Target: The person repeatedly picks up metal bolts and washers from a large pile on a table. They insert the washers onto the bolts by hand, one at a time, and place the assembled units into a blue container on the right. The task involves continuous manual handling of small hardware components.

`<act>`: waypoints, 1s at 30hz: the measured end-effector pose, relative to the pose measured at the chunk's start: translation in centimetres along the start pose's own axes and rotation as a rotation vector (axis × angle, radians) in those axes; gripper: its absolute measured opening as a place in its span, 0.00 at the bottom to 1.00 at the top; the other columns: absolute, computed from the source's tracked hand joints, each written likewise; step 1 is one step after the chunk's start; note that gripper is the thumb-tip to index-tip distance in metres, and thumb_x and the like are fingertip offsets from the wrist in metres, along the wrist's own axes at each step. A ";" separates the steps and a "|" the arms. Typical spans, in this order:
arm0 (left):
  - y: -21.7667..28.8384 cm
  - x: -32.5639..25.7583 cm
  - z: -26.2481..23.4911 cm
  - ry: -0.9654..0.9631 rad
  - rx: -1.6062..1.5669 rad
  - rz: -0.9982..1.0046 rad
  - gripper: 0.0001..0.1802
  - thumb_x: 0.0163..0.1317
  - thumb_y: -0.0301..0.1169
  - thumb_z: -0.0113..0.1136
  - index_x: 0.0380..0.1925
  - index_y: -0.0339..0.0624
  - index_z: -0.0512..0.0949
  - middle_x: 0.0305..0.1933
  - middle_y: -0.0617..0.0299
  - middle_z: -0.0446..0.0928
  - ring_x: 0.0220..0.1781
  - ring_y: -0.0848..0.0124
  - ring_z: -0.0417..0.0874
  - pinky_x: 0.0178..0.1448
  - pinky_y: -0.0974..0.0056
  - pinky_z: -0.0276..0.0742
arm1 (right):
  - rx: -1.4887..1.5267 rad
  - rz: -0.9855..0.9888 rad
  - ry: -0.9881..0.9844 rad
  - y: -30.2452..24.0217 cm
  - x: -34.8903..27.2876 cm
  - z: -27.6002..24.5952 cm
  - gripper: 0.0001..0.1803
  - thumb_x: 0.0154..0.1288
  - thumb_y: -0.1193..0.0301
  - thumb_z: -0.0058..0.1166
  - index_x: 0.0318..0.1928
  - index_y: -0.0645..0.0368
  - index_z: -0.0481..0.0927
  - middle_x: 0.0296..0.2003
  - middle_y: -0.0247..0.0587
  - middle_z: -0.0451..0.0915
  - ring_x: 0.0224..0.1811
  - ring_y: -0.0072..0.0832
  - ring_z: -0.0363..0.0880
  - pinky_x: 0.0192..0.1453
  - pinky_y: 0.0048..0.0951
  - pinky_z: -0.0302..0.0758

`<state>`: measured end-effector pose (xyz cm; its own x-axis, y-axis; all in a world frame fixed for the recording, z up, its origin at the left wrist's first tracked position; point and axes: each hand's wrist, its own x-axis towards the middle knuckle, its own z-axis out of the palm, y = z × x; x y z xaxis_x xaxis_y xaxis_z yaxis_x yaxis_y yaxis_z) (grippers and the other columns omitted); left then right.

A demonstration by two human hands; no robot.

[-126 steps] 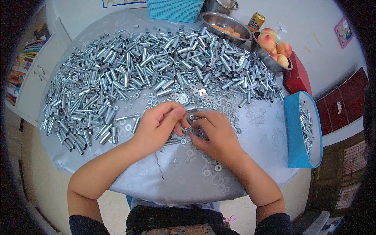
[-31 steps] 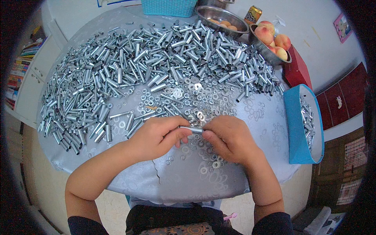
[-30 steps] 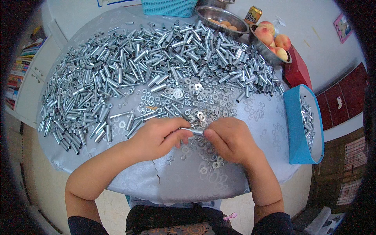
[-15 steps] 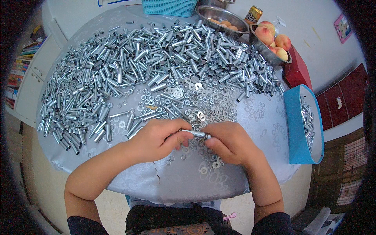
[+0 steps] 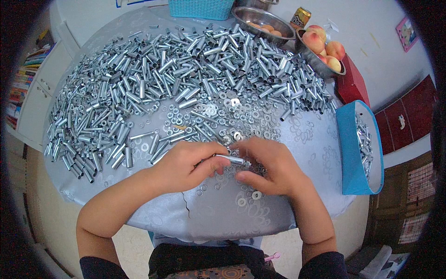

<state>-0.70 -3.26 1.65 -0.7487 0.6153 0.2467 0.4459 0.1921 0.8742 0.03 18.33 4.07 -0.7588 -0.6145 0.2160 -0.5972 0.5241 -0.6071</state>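
"What's around?"
"A cloth-covered tabletop [image 5: 320, 156], metal parts [image 5: 172, 69] heaped toward its far edge, blue bin [image 5: 349, 153] at the right, white cabinet [image 5: 33, 116] beyond the left."
"And the hands?"
"Toward the near edge: left hand [image 5: 186, 160] pinching a metal sleeve [image 5: 235, 160], right hand [image 5: 274, 168] beside its tip, fingers [image 5: 253, 180] parted wide."

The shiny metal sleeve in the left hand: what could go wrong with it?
The metal sleeve might slip, since only the left hand seems to grip it; the right hand is spread open around its end. If dropped, it could knock or scatter the loose washers on the tablecloth.
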 end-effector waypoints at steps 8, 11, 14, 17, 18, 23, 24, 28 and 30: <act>0.4 0.0 -0.2 -0.001 -0.015 -0.032 0.07 0.61 0.28 0.51 0.35 0.37 0.75 0.21 0.61 0.77 0.23 0.72 0.80 0.28 0.69 0.73 | -0.012 -0.070 0.088 -0.2 0.1 0.5 0.15 0.55 0.61 0.56 0.37 0.58 0.74 0.27 0.45 0.74 0.28 0.44 0.74 0.31 0.40 0.69; 0.5 0.0 -0.2 -0.016 -0.017 -0.055 0.07 0.61 0.29 0.51 0.34 0.37 0.75 0.23 0.59 0.77 0.25 0.71 0.81 0.29 0.69 0.74 | -0.075 -0.029 -0.024 0.0 -0.3 -0.2 0.16 0.55 0.60 0.56 0.39 0.57 0.74 0.26 0.44 0.74 0.28 0.44 0.74 0.31 0.40 0.69; 0.6 0.1 -0.2 -0.009 -0.037 -0.093 0.08 0.61 0.30 0.51 0.34 0.37 0.75 0.22 0.59 0.77 0.24 0.71 0.80 0.29 0.69 0.74 | 0.003 -0.048 0.115 -0.4 0.0 0.1 0.15 0.55 0.60 0.55 0.37 0.57 0.74 0.24 0.44 0.74 0.27 0.44 0.74 0.30 0.41 0.69; 0.5 0.0 -0.2 -0.014 -0.052 -0.113 0.08 0.61 0.30 0.50 0.35 0.38 0.75 0.22 0.59 0.77 0.23 0.71 0.80 0.29 0.69 0.74 | -0.091 -0.066 0.018 0.2 -0.2 -0.3 0.14 0.56 0.61 0.54 0.35 0.58 0.73 0.24 0.44 0.75 0.28 0.44 0.74 0.30 0.41 0.69; 0.6 0.0 -0.1 -0.021 -0.048 -0.110 0.08 0.61 0.30 0.50 0.35 0.38 0.75 0.22 0.59 0.77 0.23 0.71 0.80 0.29 0.68 0.74 | -0.035 -0.057 0.034 0.1 -0.1 -0.1 0.13 0.56 0.61 0.54 0.34 0.58 0.73 0.24 0.45 0.74 0.28 0.44 0.74 0.30 0.41 0.69; 0.6 0.0 -0.1 -0.033 -0.026 -0.101 0.07 0.61 0.30 0.50 0.35 0.38 0.74 0.22 0.59 0.77 0.23 0.71 0.80 0.29 0.67 0.74 | -0.005 0.021 -0.048 -0.2 -0.2 -0.3 0.12 0.58 0.62 0.53 0.33 0.58 0.73 0.23 0.44 0.74 0.28 0.45 0.75 0.31 0.41 0.69; 0.8 0.0 0.0 -0.043 -0.018 -0.107 0.07 0.62 0.29 0.50 0.35 0.38 0.74 0.22 0.59 0.77 0.23 0.71 0.80 0.28 0.68 0.73 | 0.029 0.040 -0.088 0.1 -0.3 -0.3 0.12 0.58 0.62 0.52 0.33 0.58 0.73 0.23 0.44 0.74 0.28 0.45 0.75 0.31 0.41 0.69; 0.9 0.0 -0.2 0.012 -0.038 -0.101 0.07 0.62 0.29 0.50 0.35 0.37 0.74 0.21 0.59 0.76 0.22 0.71 0.79 0.28 0.68 0.73 | 0.173 0.081 0.066 -0.9 -0.1 0.1 0.11 0.58 0.63 0.52 0.34 0.58 0.73 0.24 0.44 0.74 0.28 0.44 0.75 0.30 0.40 0.69; 0.7 0.0 -0.4 0.035 -0.016 -0.081 0.07 0.62 0.29 0.50 0.35 0.37 0.74 0.21 0.59 0.76 0.22 0.72 0.79 0.28 0.69 0.73 | 0.011 0.045 -0.088 0.1 -0.3 -0.4 0.12 0.57 0.63 0.53 0.36 0.58 0.73 0.26 0.44 0.74 0.28 0.44 0.75 0.30 0.39 0.69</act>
<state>-0.56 -3.38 2.46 -0.7988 0.5709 0.1895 0.3757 0.2273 0.8985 0.10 18.84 4.24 -0.7587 -0.6401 0.1210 -0.5601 0.5462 -0.6229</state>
